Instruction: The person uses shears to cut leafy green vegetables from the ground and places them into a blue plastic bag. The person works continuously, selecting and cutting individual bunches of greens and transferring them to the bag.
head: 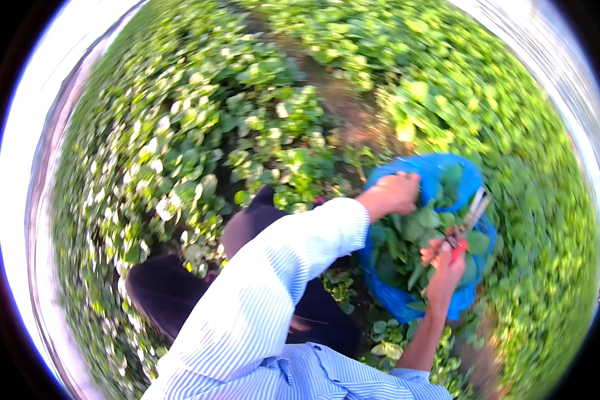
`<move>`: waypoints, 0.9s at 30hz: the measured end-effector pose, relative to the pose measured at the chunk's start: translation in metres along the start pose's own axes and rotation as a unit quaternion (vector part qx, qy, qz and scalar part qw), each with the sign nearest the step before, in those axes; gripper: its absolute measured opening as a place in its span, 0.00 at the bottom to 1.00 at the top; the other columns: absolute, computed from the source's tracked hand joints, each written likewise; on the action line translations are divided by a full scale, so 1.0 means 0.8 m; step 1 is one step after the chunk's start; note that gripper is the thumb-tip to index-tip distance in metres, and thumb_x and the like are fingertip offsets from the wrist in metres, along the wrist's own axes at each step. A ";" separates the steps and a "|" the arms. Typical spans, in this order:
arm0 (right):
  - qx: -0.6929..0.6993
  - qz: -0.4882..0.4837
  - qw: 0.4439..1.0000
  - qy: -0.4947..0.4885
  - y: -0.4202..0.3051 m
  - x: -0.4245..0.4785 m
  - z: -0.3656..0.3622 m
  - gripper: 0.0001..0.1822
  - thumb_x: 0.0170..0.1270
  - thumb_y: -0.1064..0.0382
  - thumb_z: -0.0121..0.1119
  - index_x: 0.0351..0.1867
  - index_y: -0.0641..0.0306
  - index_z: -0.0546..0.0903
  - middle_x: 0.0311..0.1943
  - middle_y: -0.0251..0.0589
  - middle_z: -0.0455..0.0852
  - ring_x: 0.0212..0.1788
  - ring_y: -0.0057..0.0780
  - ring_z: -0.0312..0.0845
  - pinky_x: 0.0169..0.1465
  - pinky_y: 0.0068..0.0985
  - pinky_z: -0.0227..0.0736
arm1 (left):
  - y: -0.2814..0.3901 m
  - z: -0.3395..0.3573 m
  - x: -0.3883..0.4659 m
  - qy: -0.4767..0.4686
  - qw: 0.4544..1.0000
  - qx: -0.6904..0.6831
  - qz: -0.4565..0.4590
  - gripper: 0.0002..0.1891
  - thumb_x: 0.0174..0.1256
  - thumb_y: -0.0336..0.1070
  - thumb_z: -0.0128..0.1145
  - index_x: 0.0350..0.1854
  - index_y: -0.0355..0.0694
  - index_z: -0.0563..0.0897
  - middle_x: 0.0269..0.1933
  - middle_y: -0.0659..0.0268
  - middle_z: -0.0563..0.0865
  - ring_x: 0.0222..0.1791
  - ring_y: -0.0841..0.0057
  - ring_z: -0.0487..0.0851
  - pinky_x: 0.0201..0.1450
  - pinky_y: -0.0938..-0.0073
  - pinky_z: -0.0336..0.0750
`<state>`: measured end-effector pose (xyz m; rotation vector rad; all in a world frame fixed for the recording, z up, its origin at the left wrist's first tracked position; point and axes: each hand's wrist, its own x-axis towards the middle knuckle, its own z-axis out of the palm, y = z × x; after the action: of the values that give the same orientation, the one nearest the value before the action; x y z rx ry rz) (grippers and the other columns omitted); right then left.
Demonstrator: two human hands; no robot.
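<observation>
A blue plastic bag point(402, 305) sits among the plants at my right, its mouth open and filled with loose green leaves point(420, 227). My left hand point(396, 194) reaches across to the bag's far left rim and appears closed on the plastic; its fingertips are hidden. Over the near right part of the bag, my right hand point(446, 270) holds red-handled scissors point(458, 240). Their pale blades point up and to the right, a little apart, above the leaves. Motion blur hides fine detail.
Low leafy plants point(190, 135) cover the ground on both sides. A narrow strip of bare soil point(345, 100) runs between the rows and shows again at the lower right. My dark-clothed knees point(167, 290) are bent among the plants, left of the bag.
</observation>
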<state>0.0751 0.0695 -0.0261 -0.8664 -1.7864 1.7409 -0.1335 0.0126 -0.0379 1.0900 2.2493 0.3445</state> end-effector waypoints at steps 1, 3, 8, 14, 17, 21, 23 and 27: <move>0.000 -0.011 1.000 -0.010 -0.009 0.000 0.005 0.20 0.72 0.57 0.49 0.59 0.67 0.69 0.38 0.40 0.81 0.33 0.25 0.80 0.34 0.23 0.74 | 0.008 -0.012 -0.012 0.042 0.999 0.012 0.026 0.30 0.60 0.46 0.63 0.60 0.33 0.71 0.54 0.45 0.81 0.54 0.52 0.81 0.53 0.56 0.78; 0.019 -0.028 0.999 -0.027 -0.028 0.004 0.022 0.21 0.73 0.57 0.47 0.62 0.67 0.68 0.39 0.41 0.81 0.34 0.26 0.80 0.36 0.25 0.76 | 0.015 -0.051 -0.031 0.000 0.990 0.066 0.124 0.13 0.60 0.39 0.60 0.37 0.34 0.86 0.38 0.50 0.88 0.42 0.54 0.86 0.43 0.59 0.80; 0.000 -0.143 0.979 -0.148 -0.089 0.022 0.093 0.26 0.74 0.55 0.44 0.68 0.67 0.65 0.39 0.41 0.81 0.34 0.27 0.80 0.39 0.26 0.77 | -0.059 -0.126 -0.121 0.147 0.980 0.005 0.135 0.15 0.63 0.43 0.54 0.45 0.42 0.85 0.40 0.54 0.87 0.44 0.55 0.85 0.47 0.57 0.79; -0.040 -0.151 0.906 -0.393 -0.134 0.051 0.251 0.28 0.76 0.49 0.43 0.69 0.65 0.65 0.38 0.41 0.81 0.34 0.26 0.81 0.38 0.24 0.78 | -0.298 -0.022 -0.285 0.320 0.941 -0.072 -0.081 0.09 0.63 0.36 0.53 0.33 0.35 0.82 0.33 0.52 0.85 0.34 0.54 0.84 0.41 0.56 0.79; -0.056 -0.045 0.835 -0.546 -0.125 0.062 0.358 0.25 0.76 0.47 0.41 0.64 0.62 0.68 0.35 0.39 0.82 0.30 0.25 0.82 0.36 0.22 0.78 | -0.384 0.066 -0.352 0.205 0.955 0.012 -0.211 0.10 0.58 0.35 0.56 0.27 0.33 0.82 0.35 0.50 0.84 0.35 0.51 0.84 0.38 0.54 0.79; -0.167 0.146 0.698 -0.681 -0.068 0.067 0.502 0.25 0.75 0.42 0.40 0.52 0.63 0.72 0.31 0.40 0.81 0.23 0.28 0.81 0.27 0.23 0.78 | -0.463 0.129 -0.362 0.211 0.943 0.019 -0.256 0.07 0.57 0.31 0.55 0.29 0.33 0.83 0.39 0.50 0.84 0.47 0.55 0.82 0.46 0.59 0.79; -0.174 0.193 0.665 -0.700 -0.021 0.062 0.556 0.25 0.74 0.41 0.41 0.49 0.62 0.73 0.27 0.39 0.81 0.19 0.27 0.79 0.23 0.23 0.77 | -0.499 0.138 -0.345 0.246 0.939 0.041 -0.238 0.07 0.56 0.30 0.55 0.32 0.32 0.82 0.42 0.50 0.84 0.50 0.56 0.81 0.49 0.60 0.78; -0.192 0.292 0.624 -0.699 0.076 0.059 0.634 0.27 0.72 0.36 0.42 0.45 0.61 0.72 0.26 0.41 0.81 0.21 0.29 0.81 0.23 0.25 0.77 | -0.576 0.123 -0.308 0.247 0.931 0.159 -0.217 0.11 0.56 0.31 0.55 0.40 0.32 0.81 0.53 0.51 0.81 0.61 0.58 0.74 0.66 0.59 0.67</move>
<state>-0.3214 -0.2412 -0.1212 0.0492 -3.1588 2.9304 -0.2405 -0.4712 -0.2312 0.6610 2.9965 0.0665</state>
